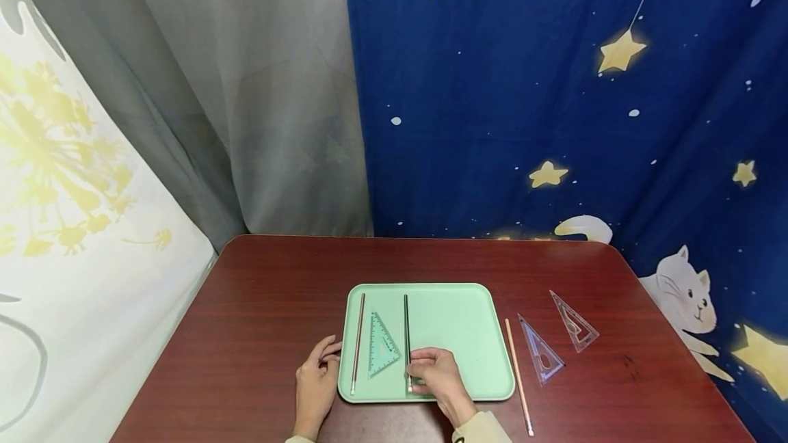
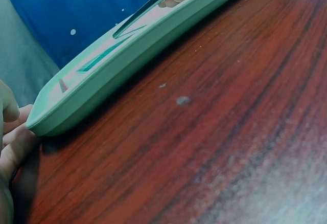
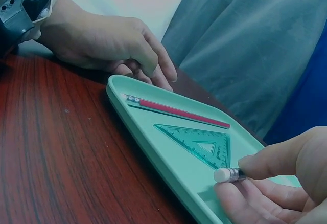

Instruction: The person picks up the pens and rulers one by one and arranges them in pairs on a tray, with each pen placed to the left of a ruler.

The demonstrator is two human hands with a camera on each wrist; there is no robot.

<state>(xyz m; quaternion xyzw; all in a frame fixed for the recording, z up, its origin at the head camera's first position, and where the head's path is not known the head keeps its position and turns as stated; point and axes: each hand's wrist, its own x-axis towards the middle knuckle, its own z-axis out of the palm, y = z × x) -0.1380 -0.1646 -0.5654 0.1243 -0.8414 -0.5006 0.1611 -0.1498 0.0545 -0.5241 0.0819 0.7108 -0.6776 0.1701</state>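
My right hand [image 1: 438, 376] pinches a dark pencil [image 1: 406, 327] near its white eraser [image 3: 222, 175], between thumb and fingers, over the light green tray [image 1: 452, 313]. On the tray's left part lies a red pencil [image 3: 179, 112]. Between the two pencils is a green triangle ruler [image 1: 383, 347] with a triangular cutout. At the tray's left side, my left hand [image 1: 317, 381] rests on the table with relaxed fingers right at the rim. The left wrist view shows only part of that hand, at its left edge.
Right of the tray lie an orange-toned pencil [image 1: 519, 376], a bluish clear triangle ruler [image 1: 542, 353] and another clear triangle ruler [image 1: 574, 323]. All stand on a reddish-brown wooden table [image 1: 277, 286]. Grey and blue curtains [image 1: 462, 122] hang behind its far edge.
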